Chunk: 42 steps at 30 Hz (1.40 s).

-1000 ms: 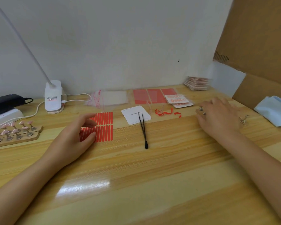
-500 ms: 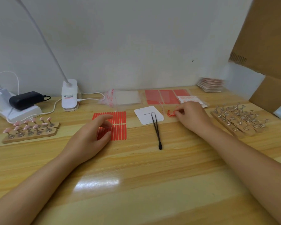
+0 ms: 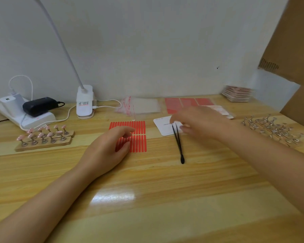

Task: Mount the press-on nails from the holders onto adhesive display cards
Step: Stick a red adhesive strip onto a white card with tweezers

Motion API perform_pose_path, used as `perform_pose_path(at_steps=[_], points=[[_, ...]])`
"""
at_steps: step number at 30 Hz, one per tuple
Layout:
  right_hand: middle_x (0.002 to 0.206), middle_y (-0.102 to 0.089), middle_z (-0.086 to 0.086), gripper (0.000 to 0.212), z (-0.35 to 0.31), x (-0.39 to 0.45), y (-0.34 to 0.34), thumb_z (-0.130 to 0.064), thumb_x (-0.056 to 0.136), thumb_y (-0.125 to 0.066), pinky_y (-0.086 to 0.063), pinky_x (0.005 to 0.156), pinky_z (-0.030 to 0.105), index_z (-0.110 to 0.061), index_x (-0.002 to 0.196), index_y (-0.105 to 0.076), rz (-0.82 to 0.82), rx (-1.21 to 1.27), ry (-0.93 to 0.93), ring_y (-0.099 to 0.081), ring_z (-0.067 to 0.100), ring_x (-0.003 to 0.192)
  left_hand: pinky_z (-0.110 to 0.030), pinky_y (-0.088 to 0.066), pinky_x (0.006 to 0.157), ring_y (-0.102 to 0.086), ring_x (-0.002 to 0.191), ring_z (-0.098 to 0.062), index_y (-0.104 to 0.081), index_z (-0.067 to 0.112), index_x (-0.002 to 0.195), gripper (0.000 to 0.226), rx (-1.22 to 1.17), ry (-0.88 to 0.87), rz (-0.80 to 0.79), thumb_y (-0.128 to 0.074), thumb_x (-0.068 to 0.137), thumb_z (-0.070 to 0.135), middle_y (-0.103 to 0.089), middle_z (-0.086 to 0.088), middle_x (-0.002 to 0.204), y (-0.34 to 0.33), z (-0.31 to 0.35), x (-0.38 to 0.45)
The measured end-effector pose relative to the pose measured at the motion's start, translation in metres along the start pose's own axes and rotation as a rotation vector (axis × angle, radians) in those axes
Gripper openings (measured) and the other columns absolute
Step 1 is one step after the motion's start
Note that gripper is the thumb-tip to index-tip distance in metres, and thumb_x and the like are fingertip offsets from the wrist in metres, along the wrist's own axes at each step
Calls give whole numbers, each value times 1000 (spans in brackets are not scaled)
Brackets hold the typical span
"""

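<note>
Pink press-on nails (image 3: pixel 42 135) stand on metal holders in a wooden base at the left. A white display card (image 3: pixel 162 128) lies mid-table, with black tweezers (image 3: pixel 179 146) lying partly across it. My left hand (image 3: pixel 109 149) rests with loosely curled fingers on a sheet of red adhesive strips (image 3: pixel 139 138). My right hand (image 3: pixel 200 123) is blurred above the card's right edge, its fingertips by the tweezers' tips. Whether it holds anything is unclear. Several empty metal holders (image 3: pixel 274 130) lie at the right.
Red sheets (image 3: pixel 182 103) and clear plastic bags (image 3: pixel 142 106) lie at the back. A stack of cards (image 3: pixel 237 93) sits back right under cardboard (image 3: pixel 291 41). A lamp base (image 3: pixel 84 104) and a power strip with chargers (image 3: pixel 25 116) stand back left.
My right hand has swept left from the empty holders, past the red curled strips, to the white card. My left hand stays on the red strip sheet. The view has panned left.
</note>
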State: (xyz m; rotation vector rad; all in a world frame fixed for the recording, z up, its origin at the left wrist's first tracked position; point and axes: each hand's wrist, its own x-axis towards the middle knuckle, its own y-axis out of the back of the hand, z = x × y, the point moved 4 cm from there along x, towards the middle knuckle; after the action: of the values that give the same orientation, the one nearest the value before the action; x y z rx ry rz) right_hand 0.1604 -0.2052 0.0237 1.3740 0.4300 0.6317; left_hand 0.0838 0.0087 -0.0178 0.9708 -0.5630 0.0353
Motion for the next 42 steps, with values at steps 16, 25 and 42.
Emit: perform_pose_path(at_steps=[16,25,42], points=[[62,-57,-6,21,-8,-5,1,-5,88,-47,-39,48,30,-11,106,-58,492,323,-108,-55,25,54,-19,-40,81,-52,95,-2,-61,14,116,29,41,-2,26,-57,88,6,-61,9,105,2,6,0],[72,-60,-8,24,-8,10,-22,-35,83,-63,-37,54,27,-23,78,-43,441,451,-315,-56,17,67,-12,-38,77,-52,93,-2,-59,16,118,30,37,8,-2,-55,90,8,-60,10,102,1,4,0],[117,-63,1,43,-17,12,-40,-41,84,-61,-44,86,31,-19,120,-58,351,539,-439,-56,23,108,-29,-49,76,-61,91,-9,-63,18,114,28,16,-19,-10,-58,88,8,-62,15,95,0,3,0]])
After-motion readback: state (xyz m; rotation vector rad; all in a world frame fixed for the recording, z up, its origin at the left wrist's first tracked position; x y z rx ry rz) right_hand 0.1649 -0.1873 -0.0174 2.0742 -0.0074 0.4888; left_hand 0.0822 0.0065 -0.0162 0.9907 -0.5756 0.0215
